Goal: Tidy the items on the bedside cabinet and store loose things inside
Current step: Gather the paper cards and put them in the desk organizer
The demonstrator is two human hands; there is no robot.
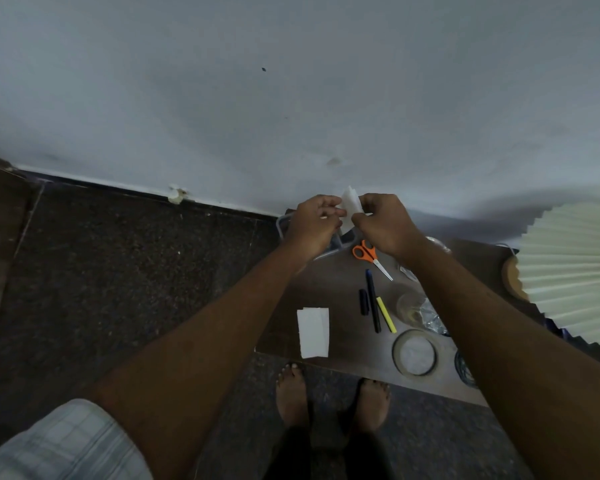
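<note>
Pinching a small white folded paper [350, 202] between my left hand [314, 221] and right hand [383, 223] above the dark cabinet top [343, 285], flat paper [313, 332], orange-handled scissors [370, 257], pens [373, 301], round glass lid [414, 352] below, possibly a plastic tray [282, 225] behind my wrists.

Brown cabinet top [347, 296] — folded white paper [313, 332], orange scissors [369, 255], pens [373, 301], yellow highlighter [386, 314], glass jar [414, 352].

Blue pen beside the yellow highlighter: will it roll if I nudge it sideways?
Probably. The blue pen looks slim and round, lying flat on the cabinet top, so a sideways push may roll it toward the highlighter. It looks stiff and light; pinching it mid-length should lift it easily.
</note>
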